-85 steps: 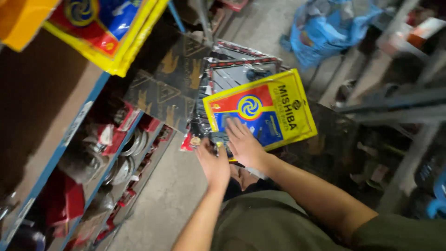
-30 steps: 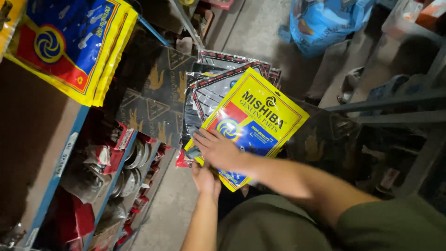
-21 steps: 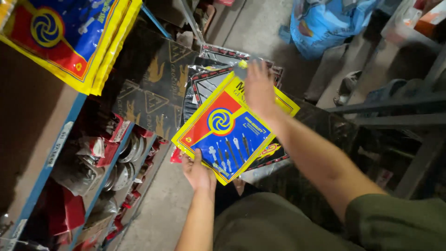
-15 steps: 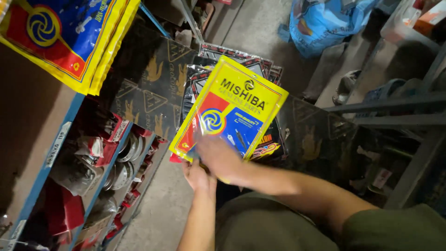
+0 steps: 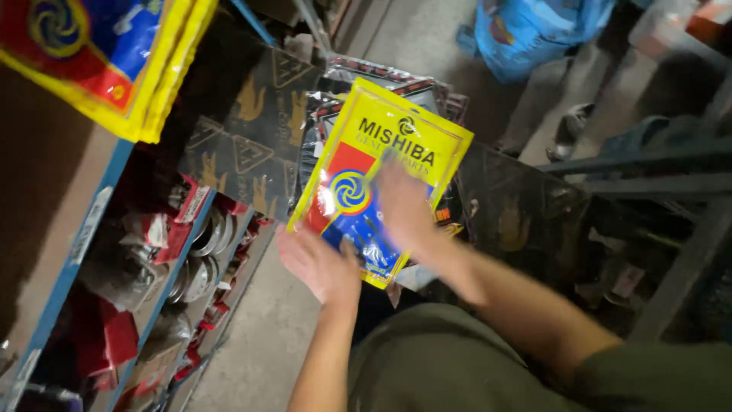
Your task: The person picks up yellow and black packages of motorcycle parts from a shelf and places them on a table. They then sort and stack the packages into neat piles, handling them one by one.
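A blue metal shelf (image 5: 114,179) stands on the left. On its top board lies a pile of yellow packets (image 5: 99,61). On the boards below lie red packets (image 5: 171,229) and shiny metal rings (image 5: 202,255). The grey floor (image 5: 259,343) runs beside the shelf.

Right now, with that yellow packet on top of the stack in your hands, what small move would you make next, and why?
Probably close the left hand on the yellow packet's lower edge. That hand lies open under it, the right hand only presses flat on its face, and the packet sits tilted on the dark packets beneath, so it could slide.
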